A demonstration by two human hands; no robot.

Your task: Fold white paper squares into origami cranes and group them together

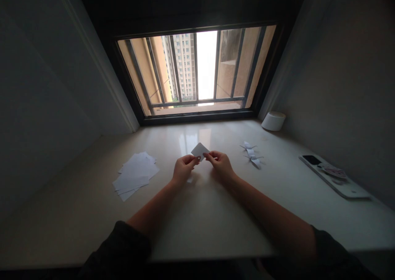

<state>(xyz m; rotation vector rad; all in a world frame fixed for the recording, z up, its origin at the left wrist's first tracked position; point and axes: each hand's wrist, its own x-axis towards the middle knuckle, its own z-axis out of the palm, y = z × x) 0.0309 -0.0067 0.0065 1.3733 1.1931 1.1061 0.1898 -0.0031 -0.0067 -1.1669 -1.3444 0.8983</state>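
A small folded piece of white paper [200, 149] is held up over the middle of the sill, one corner pointing toward the window. My left hand [184, 167] pinches its lower left side. On its lower right side, the thumb and fingers of my right hand [219, 163] are closed. The fingers cover the paper's near edge. Just below my left hand lies a tiny white scrap [189, 180]. Off to the left is a loose, overlapping stack of white paper sheets [135, 175]. Folded paper figures [251, 152] with thin pointed ends sit in a row to the right.
The pale, glossy sill [197, 230] ends at a front edge close to me. At the far right lies a phone [336, 177] with a decorated back. A white rounded object [273, 121] stands in the back right corner. Ahead is a dark-framed window [197, 119] with bars outside.
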